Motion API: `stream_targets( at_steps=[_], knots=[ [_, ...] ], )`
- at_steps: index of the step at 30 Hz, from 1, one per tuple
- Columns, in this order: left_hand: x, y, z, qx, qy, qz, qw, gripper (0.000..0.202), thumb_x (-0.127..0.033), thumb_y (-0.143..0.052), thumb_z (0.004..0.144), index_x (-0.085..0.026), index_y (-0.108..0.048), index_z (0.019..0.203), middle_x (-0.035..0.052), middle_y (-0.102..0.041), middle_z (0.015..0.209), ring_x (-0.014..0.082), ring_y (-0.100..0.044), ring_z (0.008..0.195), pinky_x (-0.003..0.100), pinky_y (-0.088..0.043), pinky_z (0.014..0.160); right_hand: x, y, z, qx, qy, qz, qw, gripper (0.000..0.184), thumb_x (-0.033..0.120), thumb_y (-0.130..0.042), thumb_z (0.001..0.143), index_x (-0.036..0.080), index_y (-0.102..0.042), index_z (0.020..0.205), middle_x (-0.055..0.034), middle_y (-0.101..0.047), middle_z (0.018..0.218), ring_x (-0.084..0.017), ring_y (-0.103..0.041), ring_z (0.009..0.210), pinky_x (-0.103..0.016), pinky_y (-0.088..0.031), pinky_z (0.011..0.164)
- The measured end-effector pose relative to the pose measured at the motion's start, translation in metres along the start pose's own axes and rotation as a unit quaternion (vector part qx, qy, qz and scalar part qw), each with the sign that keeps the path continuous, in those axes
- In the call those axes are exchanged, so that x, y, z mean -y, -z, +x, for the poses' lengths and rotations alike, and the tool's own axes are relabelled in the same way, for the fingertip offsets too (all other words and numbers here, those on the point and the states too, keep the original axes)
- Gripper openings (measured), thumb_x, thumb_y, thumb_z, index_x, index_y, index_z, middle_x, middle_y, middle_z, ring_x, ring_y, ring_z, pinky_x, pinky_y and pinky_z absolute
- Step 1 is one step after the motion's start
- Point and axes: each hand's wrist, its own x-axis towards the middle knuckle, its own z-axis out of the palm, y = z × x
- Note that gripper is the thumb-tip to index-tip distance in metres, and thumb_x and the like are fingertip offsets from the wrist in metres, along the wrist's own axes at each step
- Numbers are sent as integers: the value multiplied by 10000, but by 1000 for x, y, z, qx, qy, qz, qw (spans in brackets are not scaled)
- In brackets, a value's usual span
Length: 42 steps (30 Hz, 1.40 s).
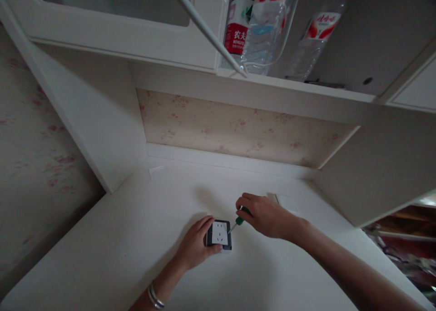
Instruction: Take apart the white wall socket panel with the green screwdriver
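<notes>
Across a broad white desktop, 2-handed work calls for firm bracing and light, controlled tool pressure, as a slip could reach skin. The left hand grips a dark-framed socket panel, which sits between fingers at its upper left corner and a thumb on its lower edge. The right hand's fingers are wrapped around a green-handled screwdriver, tip angled to the panel's right side.

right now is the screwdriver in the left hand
No, the right hand grips the green-handled screwdriver, while the left hand holds the socket.
</notes>
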Motion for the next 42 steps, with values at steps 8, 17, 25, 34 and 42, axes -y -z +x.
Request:
stream_targets(
  at_steps=[8, 17, 25, 34, 42],
  knots=[
    [-1, 2, 1, -3, -6, -4, 1000, 781, -453, -743, 710, -239, -438, 1396, 91, -446, 1450, 302, -421, 1313, 448, -341, 1112, 4, 5, -3, 22, 14, 62, 998, 275, 361, -550, 914, 218, -569, 1148, -75, -613, 1098, -215, -624, 882, -325, -455, 761],
    [-1, 1, 0, -4, -2, -13, 1000, 790, -437, -754, 701, -248, -434, 1399, 87, -441, 1454, 315, -415, 1315, 469, -339, 1108, -1, 6, -1, 20, 67, 107, 992, 239, 157, -494, 904, 207, -552, 1129, -62, -569, 1164, -165, -612, 915, -280, -456, 805],
    [0, 0, 1, -6, -8, -14, 1000, 779, -403, -757, 694, -255, -442, 1391, 79, -454, 1447, 311, -429, 1308, 469, -343, 1106, 7, -5, 8, -21, -39, -9, 999, 285, 294, -331, 1012, 166, -581, 967, -86, -627, 919, -209, -630, 812, -312, -439, 715],
    [1, 0, 1, -3, -4, -14, 1000, 790, -427, -757, 693, -263, -438, 1397, 76, -445, 1455, 313, -422, 1314, 469, -335, 1111, 8, 2, -4, 11, 30, 113, 993, 200, 260, -459, 958, 215, -490, 1151, -73, -534, 1179, -145, -618, 786, -287, -459, 735],
    [1, 0, 0, 0, 0, -15, 1000, 783, -452, -748, 703, -251, -442, 1395, 72, -435, 1465, 299, -409, 1328, 449, -327, 1121, 6, -7, 6, -42, -21, 18, 999, 185, 191, -347, 985, 183, -529, 1017, -78, -574, 1050, -176, -618, 799, -288, -426, 687]
  ],
)
